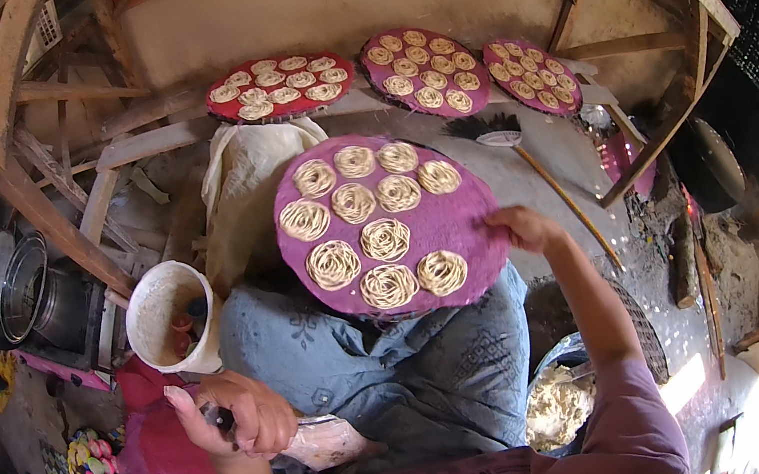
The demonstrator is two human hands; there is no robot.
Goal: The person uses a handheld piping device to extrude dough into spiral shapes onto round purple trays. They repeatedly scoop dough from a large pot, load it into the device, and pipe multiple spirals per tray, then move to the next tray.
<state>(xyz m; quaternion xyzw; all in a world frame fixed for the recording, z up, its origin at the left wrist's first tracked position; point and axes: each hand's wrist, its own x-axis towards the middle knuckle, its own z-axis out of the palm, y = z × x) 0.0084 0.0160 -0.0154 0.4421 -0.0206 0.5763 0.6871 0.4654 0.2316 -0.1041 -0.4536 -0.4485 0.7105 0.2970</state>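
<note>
We have a single view here, from a wide fisheye camera worn on the head, looking steeply down over our own lap and forearms, which enter from the lower edge. It sits close to the purple round tray [459, 228] resting on our knees, so that fills the centre, while the floor, the white bucket [155, 317] on our left and the three trays [282, 87] leaning against the far wall curve away toward the rim. Straight beams bend near the edges, and the corners fall dark.
</note>
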